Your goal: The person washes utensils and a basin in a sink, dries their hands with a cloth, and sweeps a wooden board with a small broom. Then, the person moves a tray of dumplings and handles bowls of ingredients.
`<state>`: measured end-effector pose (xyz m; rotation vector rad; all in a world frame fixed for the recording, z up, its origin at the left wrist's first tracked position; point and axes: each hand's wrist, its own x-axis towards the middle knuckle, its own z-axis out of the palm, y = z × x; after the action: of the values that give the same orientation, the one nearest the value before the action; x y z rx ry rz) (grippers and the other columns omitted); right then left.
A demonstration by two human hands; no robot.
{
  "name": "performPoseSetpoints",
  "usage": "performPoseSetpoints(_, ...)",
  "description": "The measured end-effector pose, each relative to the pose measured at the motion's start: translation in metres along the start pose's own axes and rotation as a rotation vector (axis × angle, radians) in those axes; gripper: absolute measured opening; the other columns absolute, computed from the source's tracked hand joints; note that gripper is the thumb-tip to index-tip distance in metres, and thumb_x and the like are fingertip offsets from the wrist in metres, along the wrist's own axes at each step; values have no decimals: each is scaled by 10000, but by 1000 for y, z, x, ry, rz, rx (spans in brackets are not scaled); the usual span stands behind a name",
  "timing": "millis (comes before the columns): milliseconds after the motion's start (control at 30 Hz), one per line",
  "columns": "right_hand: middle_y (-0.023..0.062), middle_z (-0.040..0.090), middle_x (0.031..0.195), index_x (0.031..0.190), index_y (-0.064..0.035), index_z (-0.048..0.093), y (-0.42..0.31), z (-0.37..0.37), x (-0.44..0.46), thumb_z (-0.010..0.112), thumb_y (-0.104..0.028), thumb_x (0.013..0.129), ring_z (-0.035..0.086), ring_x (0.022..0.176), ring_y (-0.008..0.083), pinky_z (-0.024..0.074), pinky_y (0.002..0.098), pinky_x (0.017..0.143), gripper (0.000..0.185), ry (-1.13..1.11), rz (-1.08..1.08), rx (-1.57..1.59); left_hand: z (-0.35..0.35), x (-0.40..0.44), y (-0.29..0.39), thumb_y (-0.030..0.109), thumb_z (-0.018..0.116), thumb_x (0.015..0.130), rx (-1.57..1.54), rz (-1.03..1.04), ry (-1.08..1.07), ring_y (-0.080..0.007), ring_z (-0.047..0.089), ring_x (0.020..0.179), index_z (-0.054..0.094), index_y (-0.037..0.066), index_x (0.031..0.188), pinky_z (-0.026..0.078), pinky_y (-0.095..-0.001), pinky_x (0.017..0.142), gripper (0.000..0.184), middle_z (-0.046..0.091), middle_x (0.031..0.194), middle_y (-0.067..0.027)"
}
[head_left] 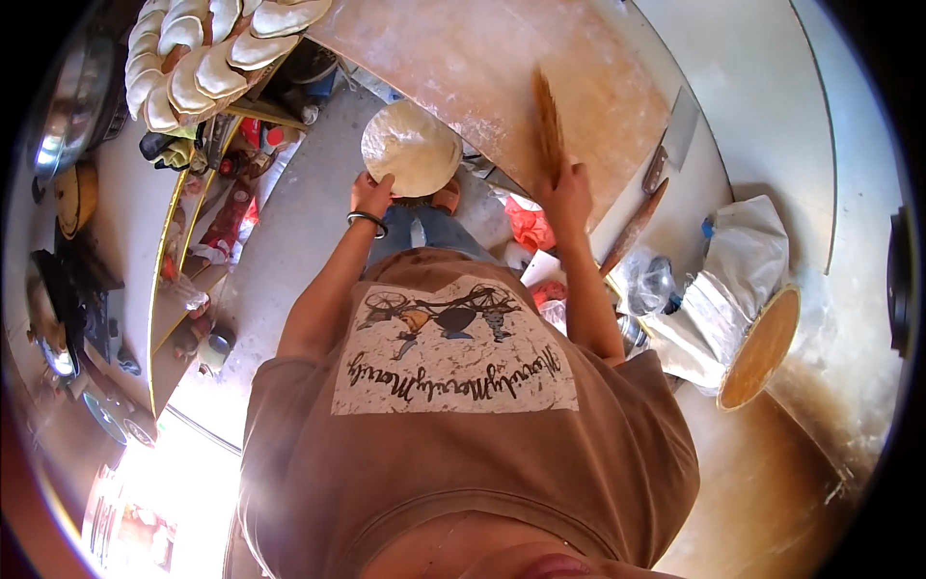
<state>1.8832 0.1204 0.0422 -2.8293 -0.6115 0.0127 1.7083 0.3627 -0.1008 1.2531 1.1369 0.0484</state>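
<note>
On the left, my left hand (371, 200) is closed on the near rim of a round, cream-coloured dish (412, 150), and a dark band circles that wrist. I cannot tell how deep the dish is. It is held beside the near edge of a floury wooden board (482, 58). My right hand (567, 196) grips a straw hand brush (548, 116), its bristles pointing away from me over the board. Some fingers of the right hand are hidden.
Large crescent dumplings (217, 68) lie in rows at the upper left. A cleaver (680, 130) and a tapered rolling pin (637, 227) lie right of the board. Farther right is a pale bag (748, 241) by a round wooden-looking disc (760, 347). Cluttered shelves (193, 270) stand left.
</note>
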Motion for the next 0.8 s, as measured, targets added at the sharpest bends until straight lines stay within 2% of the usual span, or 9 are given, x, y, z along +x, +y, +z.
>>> performPoseSetpoints(100, 185, 526, 873, 1278, -95, 512, -27, 29, -23, 633, -186, 793, 566, 753, 350, 470, 445, 628, 508, -74, -105, 82, -2, -5, 3, 150, 649, 780, -29, -14, -4, -168, 648, 598, 562, -67, 981, 506, -279, 485, 309, 645, 800, -118)
performPoseSetpoints(167, 173, 543, 898, 1238, -85, 553, -68, 32, -33, 618, -139, 791, 584, 762, 346, 491, 438, 666, 455, -137, -161, 248, -4, -7, 7, 146, 650, 778, -65, -20, -13, -168, 646, 599, 561, -69, 978, 509, -278, 492, 307, 645, 806, -118)
performPoseSetpoints(267, 174, 542, 904, 1247, -87, 544, -92, 23, -27, 625, -137, 785, 590, 764, 348, 497, 431, 662, 472, -128, -254, 345, -8, -8, 7, 144, 651, 776, -86, -23, -14, -166, 642, 602, 561, -71, 974, 513, -275, 506, 306, 644, 811, -118)
performPoseSetpoints(400, 183, 550, 942, 1250, -72, 527, -67, 7, 23, 618, -161, 776, 579, 845, 367, 486, 452, 709, 491, -76, -37, 198, -16, 3, -5, 171, 648, 793, -48, 18, 37, -146, 627, 593, 573, -55, 978, 491, -252, 488, 302, 651, 788, -107)
performPoseSetpoints(500, 184, 561, 952, 1256, -81, 526, -58, 22, 43, 616, -158, 771, 585, 862, 370, 489, 452, 715, 500, -151, -167, 105, -22, 4, -5, 180, 644, 799, -44, 26, 70, -137, 619, 580, 580, -46, 974, 470, -240, 463, 294, 654, 772, -100)
performPoseSetpoints(600, 170, 549, 890, 1251, -102, 536, -82, 25, 12, 620, -199, 780, 590, 791, 348, 488, 448, 679, 489, -259, -416, 148, -29, 3, -2, 178, 646, 792, -89, 38, 85, -136, 609, 555, 579, -45, 966, 459, -240, 444, 290, 651, 765, -101)
performPoseSetpoints(700, 176, 551, 878, 1236, -110, 548, -93, -2, -4, 616, -203, 774, 589, 789, 348, 490, 433, 698, 477, -262, -364, 314, -38, 6, -11, 175, 648, 789, -101, 85, 124, -134, 595, 528, 578, -42, 959, 449, -242, 428, 285, 646, 750, -101)
performPoseSetpoints(800, 183, 566, 917, 1226, -120, 557, -60, -4, 20, 609, -213, 780, 594, 815, 356, 490, 430, 721, 458, -145, -144, 328, -51, -1, -16, 171, 655, 790, -132, 112, 126, -136, 587, 517, 574, -43, 948, 453, -251, 429, 278, 639, 727, -99)
